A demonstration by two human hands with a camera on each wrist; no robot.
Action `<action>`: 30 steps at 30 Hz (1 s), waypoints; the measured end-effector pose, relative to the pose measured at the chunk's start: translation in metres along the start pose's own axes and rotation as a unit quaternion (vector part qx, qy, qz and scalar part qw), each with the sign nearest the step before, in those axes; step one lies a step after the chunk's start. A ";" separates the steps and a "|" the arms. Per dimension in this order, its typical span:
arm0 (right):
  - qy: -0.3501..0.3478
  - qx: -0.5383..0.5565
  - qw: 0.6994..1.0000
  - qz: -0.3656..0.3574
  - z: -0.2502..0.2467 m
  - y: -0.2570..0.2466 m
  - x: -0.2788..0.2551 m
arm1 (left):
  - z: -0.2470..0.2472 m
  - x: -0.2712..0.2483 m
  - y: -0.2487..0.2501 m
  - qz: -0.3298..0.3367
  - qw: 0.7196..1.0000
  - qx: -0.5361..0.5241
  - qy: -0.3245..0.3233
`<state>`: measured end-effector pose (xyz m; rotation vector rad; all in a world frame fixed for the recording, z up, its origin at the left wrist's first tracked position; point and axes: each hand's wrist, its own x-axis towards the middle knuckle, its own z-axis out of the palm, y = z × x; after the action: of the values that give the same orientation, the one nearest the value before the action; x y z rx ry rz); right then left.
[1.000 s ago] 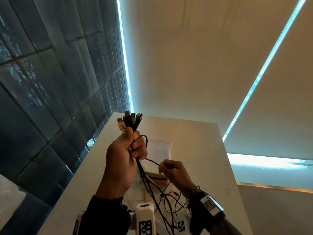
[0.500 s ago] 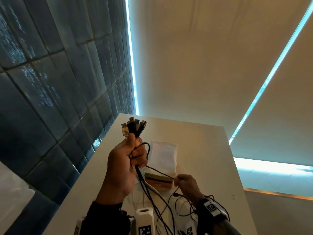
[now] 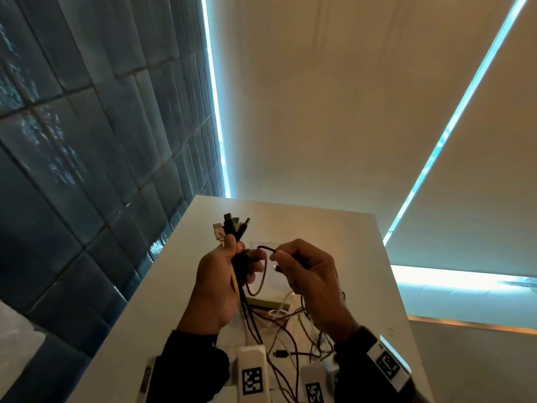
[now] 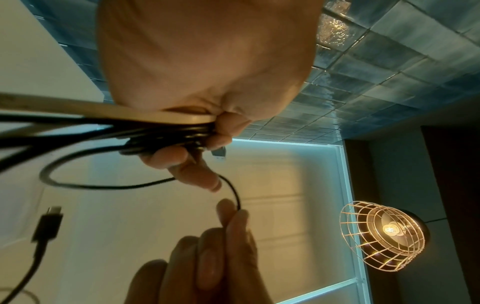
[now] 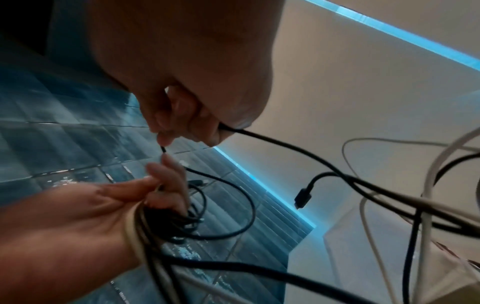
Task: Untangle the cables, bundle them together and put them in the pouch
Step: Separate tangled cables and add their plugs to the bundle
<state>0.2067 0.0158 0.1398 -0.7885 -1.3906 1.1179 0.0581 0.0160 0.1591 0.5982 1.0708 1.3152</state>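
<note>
Head view: the left hand (image 3: 216,282) grips a bundle of cables (image 3: 232,231) plug-ends up above the white table (image 3: 343,228), while the right hand (image 3: 312,274) pinches a thin black cable (image 3: 266,248); the pouch (image 3: 273,283) lies beneath. Left wrist view: fingers (image 4: 235,218) should feed the loop without yanking. Right wrist view: loose cords (image 5: 389,197) trail rightward; the tiled wall (image 5: 64,144) stands near.

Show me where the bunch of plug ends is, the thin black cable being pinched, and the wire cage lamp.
bunch of plug ends (image 3: 231,228), head view, on the dark plugs above the left fist.
thin black cable (image 4: 235,192), left wrist view, on its curved stretch between both hands.
wire cage lamp (image 4: 384,236), left wrist view, on the cage front.
</note>
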 end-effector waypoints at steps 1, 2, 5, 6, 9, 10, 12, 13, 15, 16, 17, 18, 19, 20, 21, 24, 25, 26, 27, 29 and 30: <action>-0.020 0.013 1.000 -0.012 0.002 -0.004 -0.003 | 0.001 -0.001 0.000 -0.002 1.000 0.000 -0.003; -0.042 0.026 0.999 -0.011 0.003 -0.005 -0.007 | 0.003 -0.002 0.000 -0.007 1.000 -0.007 -0.013; -0.103 0.044 0.992 0.058 0.002 0.001 -0.018 | 0.005 -0.006 0.003 -0.020 0.994 -0.090 -0.051; -0.114 0.044 0.989 0.089 0.000 0.006 -0.022 | 0.004 -0.006 0.006 -0.011 0.991 -0.123 -0.058; -0.094 0.041 0.980 0.170 -0.013 0.030 -0.030 | 0.000 -0.005 0.015 0.025 0.981 -0.173 -0.083; -0.082 0.033 0.979 0.183 -0.018 0.040 -0.032 | 0.000 -0.005 0.016 0.035 0.982 -0.163 -0.089; -0.065 0.012 0.979 0.193 -0.026 0.058 -0.034 | 0.002 -0.008 0.012 0.043 0.986 -0.128 -0.093; -0.059 0.001 0.979 0.195 -0.030 0.067 -0.035 | 0.003 -0.009 0.009 0.045 0.988 -0.112 -0.094; -0.050 -0.031 0.979 0.196 -0.033 0.084 -0.033 | 0.005 -0.010 0.007 0.046 0.990 -0.090 -0.097; -0.045 -0.046 0.978 0.200 -0.035 0.091 -0.032 | 0.005 -0.009 0.007 0.045 0.990 -0.086 -0.100; -0.040 -0.059 0.976 0.207 -0.037 0.099 -0.031 | 0.004 -0.009 0.009 0.046 0.990 -0.083 -0.101; -0.035 -0.070 0.974 0.214 -0.040 0.108 -0.030 | 0.003 -0.008 0.010 0.047 0.991 -0.078 -0.102; -0.030 -0.085 0.972 0.218 -0.043 0.117 -0.029 | 0.002 -0.009 0.012 0.049 0.991 -0.072 -0.102; -0.026 -0.103 0.969 0.223 -0.046 0.126 -0.029 | 0.002 -0.009 0.013 0.049 0.991 -0.066 -0.103; -0.023 -0.121 0.966 0.228 -0.049 0.134 -0.029 | 0.002 -0.010 0.013 0.048 0.992 -0.061 -0.103; -0.024 -0.156 0.958 0.238 -0.055 0.150 -0.029 | 0.000 -0.012 0.013 0.050 0.992 -0.050 -0.102; -0.025 -0.162 0.957 0.238 -0.055 0.153 -0.029 | -0.001 -0.012 0.014 0.052 0.992 -0.050 -0.101; -0.024 -0.168 0.957 0.237 -0.055 0.154 -0.028 | -0.002 -0.012 0.015 0.054 0.992 -0.050 -0.099; -0.022 -0.172 0.956 0.236 -0.054 0.156 -0.028 | -0.002 -0.013 0.015 0.057 0.992 -0.051 -0.098; -0.020 -0.185 0.953 0.241 -0.053 0.160 -0.027 | -0.004 -0.014 0.017 0.064 0.992 -0.056 -0.096; -0.021 -0.198 0.949 0.246 -0.053 0.163 -0.028 | -0.004 -0.016 0.018 0.067 0.991 -0.059 -0.097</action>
<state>0.2403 0.0533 -0.0267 -1.4684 -1.5207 1.2466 0.0472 0.0041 0.1774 0.7025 0.8006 1.3953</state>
